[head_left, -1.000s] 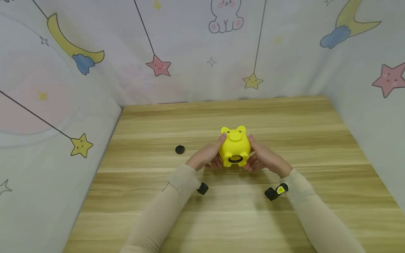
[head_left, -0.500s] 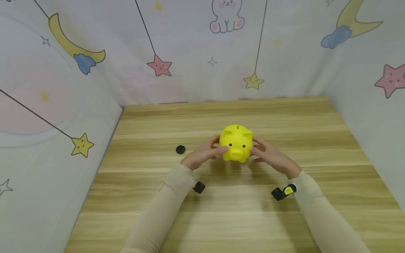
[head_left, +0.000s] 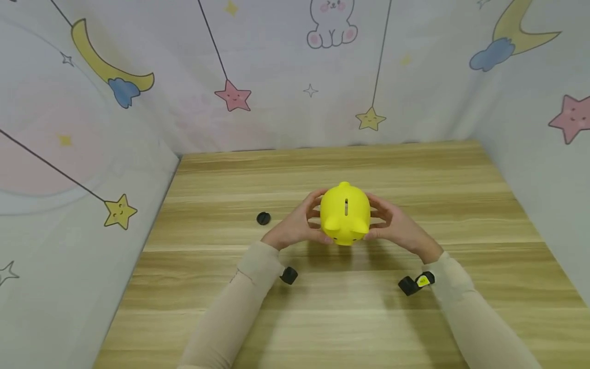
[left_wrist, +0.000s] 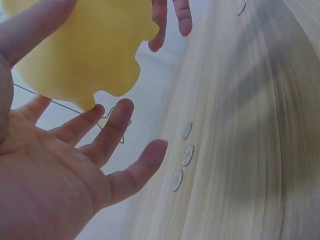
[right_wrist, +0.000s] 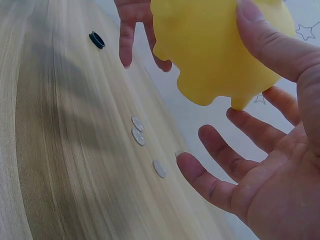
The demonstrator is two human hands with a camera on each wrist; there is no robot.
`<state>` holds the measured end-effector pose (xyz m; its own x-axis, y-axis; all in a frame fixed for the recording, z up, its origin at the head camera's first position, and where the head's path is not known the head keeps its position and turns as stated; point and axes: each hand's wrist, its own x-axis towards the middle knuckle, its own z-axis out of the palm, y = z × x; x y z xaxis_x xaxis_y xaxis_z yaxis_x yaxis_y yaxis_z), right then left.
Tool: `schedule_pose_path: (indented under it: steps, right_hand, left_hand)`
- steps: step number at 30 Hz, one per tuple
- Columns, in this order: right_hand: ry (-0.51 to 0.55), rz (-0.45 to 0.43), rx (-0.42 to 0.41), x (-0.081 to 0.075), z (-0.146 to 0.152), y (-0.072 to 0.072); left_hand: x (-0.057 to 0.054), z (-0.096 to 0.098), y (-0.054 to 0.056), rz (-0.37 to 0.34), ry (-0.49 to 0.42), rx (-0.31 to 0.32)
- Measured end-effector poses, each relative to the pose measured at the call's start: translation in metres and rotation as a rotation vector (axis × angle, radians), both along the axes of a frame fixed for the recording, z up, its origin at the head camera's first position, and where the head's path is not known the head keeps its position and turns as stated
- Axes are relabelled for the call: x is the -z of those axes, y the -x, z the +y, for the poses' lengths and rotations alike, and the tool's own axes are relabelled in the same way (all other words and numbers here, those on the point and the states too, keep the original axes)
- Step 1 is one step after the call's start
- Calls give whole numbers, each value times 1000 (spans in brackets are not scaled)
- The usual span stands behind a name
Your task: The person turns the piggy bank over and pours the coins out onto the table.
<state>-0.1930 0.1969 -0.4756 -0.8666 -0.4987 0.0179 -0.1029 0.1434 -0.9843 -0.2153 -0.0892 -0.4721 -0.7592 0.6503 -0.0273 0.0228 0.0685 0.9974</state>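
Between my two hands is a yellow piggy bank (head_left: 345,212), held clear of the table with its slotted back facing up and its snout pointing down toward me. My left hand (head_left: 297,224) grips its left side, thumb near the head. On the opposite side my right hand (head_left: 400,227) grips it likewise. Both wrist views show thumb and some fingertips on the yellow body (left_wrist: 95,45), while other fingers spread free below. Lower down, silver coins (right_wrist: 138,136) lie on the table; the head view hides them. A round black plug (head_left: 264,218) lies to the left.
The wood-grain table (head_left: 221,179) is bordered by pale fabric walls (head_left: 276,123) printed with stars and moons. Another small coin-like disc (left_wrist: 241,8) lies farther off in the left wrist view. Black wrist cameras (head_left: 289,275) sit on the sleeves.
The piggy bank has turned in my hands: its round underside opening faced me first, then its face, and now its slotted back. My hands have shifted slightly with it. The plug stays put.
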Motion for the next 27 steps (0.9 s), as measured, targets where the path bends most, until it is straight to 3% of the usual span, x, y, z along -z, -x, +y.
schedule_pose_path:
  steps: [12,21,24,27]
  right_hand:
    - [22,14,-12,-1,1,-4]
    - [45,33,-40,1,0,-6]
    - [38,27,-49,2,2,-5]
    - [53,-11,-49,1,4,-3]
  left_hand:
    - [-2,2,-4,26,15,4]
    - [1,4,-5,95,37,-20]
    - [1,5,-6,78,43,-22]
    - [-1,5,-5,18,53,-24]
